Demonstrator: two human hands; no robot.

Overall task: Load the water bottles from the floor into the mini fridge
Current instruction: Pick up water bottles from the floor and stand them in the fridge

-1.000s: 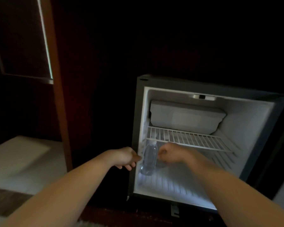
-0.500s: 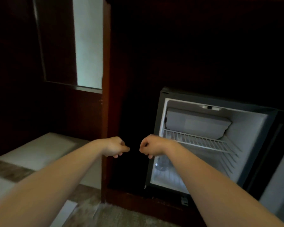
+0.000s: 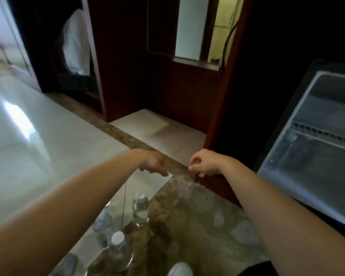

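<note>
Three or more bottles [image 3: 140, 208] stand upright on the pale floor [image 3: 38, 136] at 7 o'clock in the view. They are clustered close together just beside the edge of a patterned rug [image 3: 197, 212]. A further shape at the bottom edge is too blurred to name. The fridge [image 3: 315, 160] sits at 3 o'clock, its inside open toward the person, with a wire shelf across it. Something pale near the shelf's left end may be a bottle, but blur hides it.

Both bare arms extend forward above the bottles. The left hand [image 3: 153, 164] and right hand [image 3: 204, 163] hang side by side near the centre with a small gap between them. Their fingers are loosely curled and hold nothing.

The empty hands look ready to take a bottle from the floor. The cluster stands near the fridge, probably so each carry is short. A white shoe [image 3: 179, 269] shows at 6 o'clock.
</note>
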